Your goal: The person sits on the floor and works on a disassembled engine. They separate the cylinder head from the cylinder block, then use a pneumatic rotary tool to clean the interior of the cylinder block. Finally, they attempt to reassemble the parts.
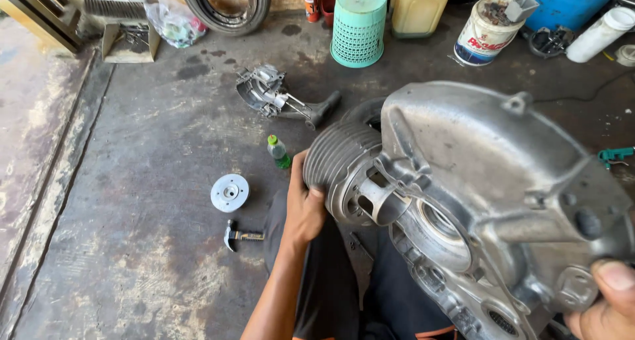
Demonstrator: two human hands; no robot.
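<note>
- Nearest the camera, at the lower right corner, the right hand is seen only in part; its thumb is pressed on the rim of a large grey metal engine casing, and the fingers appear to be wrapped behind that edge, though they are hidden.
- Held up over the lap, the engine casing fills the right half of the view, tilted, with a round bearing opening shown on its face.
- At the casing's left end a finned cylinder is attached, and the left hand is closed around the cylinder's finned side, fingers curled over it.
- Below the hands, dark trousers are seen.
- On the concrete floor, left of the left hand, a small hammer is laid, with a round metal disc just beyond it.
- A small green bottle is stood just above the left hand.
- Farther off, another engine part with a black handle-like piece is laid on the floor.
- Along the far wall a green plastic basket, a yellowish jerrycan, a white paint bucket, a blue drum and a tyre are ranged.
</note>
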